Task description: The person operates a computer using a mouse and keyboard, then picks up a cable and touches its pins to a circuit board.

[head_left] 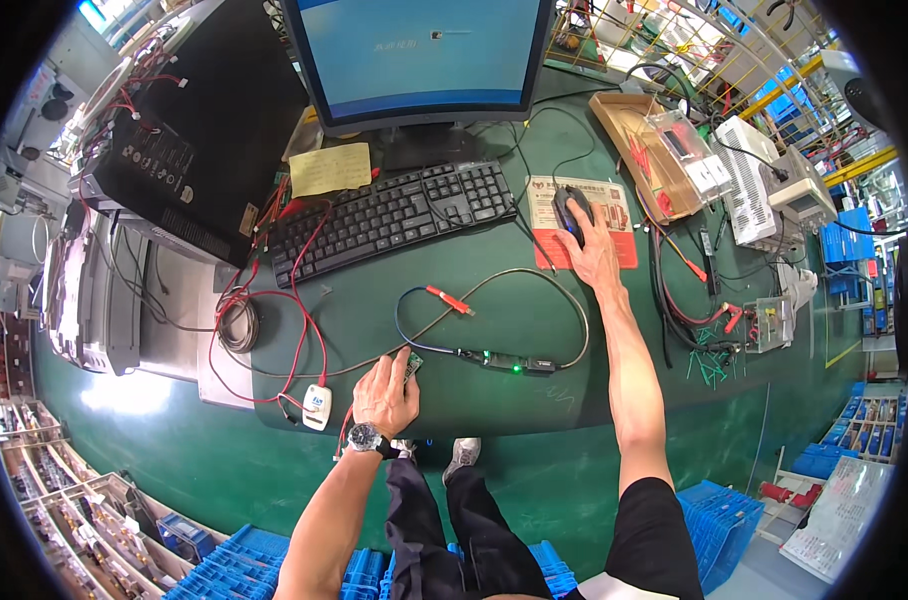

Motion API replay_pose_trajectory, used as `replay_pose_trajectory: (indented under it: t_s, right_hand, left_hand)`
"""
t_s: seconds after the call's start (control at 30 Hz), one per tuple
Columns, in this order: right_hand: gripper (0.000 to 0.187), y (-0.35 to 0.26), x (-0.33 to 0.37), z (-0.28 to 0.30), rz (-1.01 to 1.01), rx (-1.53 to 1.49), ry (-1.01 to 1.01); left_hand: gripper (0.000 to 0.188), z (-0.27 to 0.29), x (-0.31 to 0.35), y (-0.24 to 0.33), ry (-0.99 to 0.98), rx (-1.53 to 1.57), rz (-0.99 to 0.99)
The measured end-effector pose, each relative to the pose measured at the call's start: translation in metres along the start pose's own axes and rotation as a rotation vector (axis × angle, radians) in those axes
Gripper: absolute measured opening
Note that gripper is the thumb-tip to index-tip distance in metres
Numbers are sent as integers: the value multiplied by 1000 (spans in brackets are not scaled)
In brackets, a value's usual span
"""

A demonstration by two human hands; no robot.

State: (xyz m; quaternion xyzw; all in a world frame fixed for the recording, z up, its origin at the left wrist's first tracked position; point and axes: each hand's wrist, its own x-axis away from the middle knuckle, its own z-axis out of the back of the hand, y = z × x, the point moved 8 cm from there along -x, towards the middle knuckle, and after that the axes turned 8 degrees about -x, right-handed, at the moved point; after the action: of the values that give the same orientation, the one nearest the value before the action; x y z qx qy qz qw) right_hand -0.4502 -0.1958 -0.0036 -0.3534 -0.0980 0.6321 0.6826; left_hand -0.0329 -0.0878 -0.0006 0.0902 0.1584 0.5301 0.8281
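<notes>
My right hand (594,245) rests over a black computer mouse (568,204), fingers curled on it. The mouse sits on a red and cream printed sheet (624,246). At the near edge of the green tabletop, my left hand (382,392) grips a small green circuit board (414,364); its palm side is hidden. To its right lies a small black module (514,363) with a glowing green light, joined to cables. A red connector (449,299) lies above it. A white box-shaped adapter (317,407) with red wires lies left of my left hand.
A black keyboard (394,222) lies before a lit monitor (424,50). A yellow note (330,170) leans at left, near a black computer case (189,140). Right: a cardboard tray (614,120), a white power unit (749,180), cables, scattered green screws (712,362). Blue crates (719,530) stand below.
</notes>
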Motion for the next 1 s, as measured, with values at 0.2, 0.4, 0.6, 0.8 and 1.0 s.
replay_pose_trajectory:
  t_s: [0.2,0.4,0.6,0.8,1.0]
  right_hand:
    - [60,2,0,-1,-23,-16,-19]
    - [57,2,2,-1,-34,13,-2]
    - [57,-1,0,2,-51,-7,3]
    - [62,2,0,2,-68,-22,-15]
    - [63,1,0,1,-76,-31,-23]
  left_hand:
    - [52,0,1,0,-2,9,-4]
    - [52,0,1,0,8,-3,-3]
    - [53,-2,2,-2,-14,-3,7]
    - [52,-1,1,-1,-4,-7,3]
    - [51,-1,1,-1,-4,4,-4]
